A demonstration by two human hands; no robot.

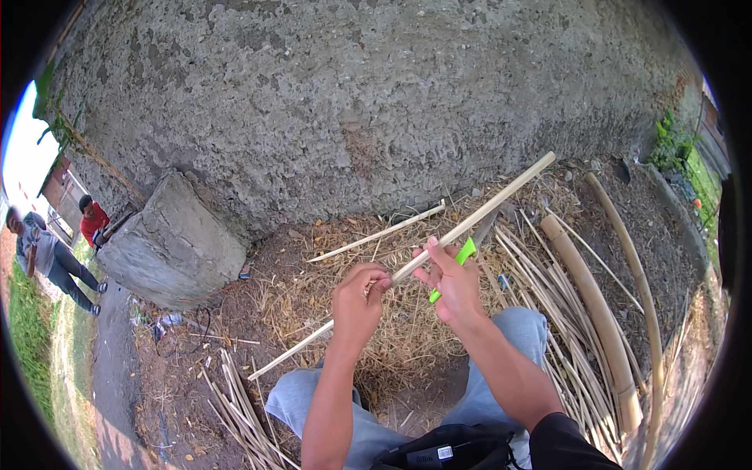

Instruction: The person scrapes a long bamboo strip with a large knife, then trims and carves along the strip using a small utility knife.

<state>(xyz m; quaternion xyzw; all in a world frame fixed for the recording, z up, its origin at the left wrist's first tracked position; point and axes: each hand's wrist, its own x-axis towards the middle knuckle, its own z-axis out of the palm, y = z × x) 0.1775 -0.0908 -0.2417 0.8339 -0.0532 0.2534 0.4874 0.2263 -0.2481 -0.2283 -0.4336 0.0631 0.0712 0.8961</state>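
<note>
Lying at lower left, a bundle of thin strips rests on the ground. The left hand pinches a long pale strip, which slants up rightward above the person's knees. The right hand curls around that strip and a green-handled knife; farther right lie loose strips beside thick bamboo.

Can't see middle of green handle behind right hand, nor part of pale strip within left hand.
</note>
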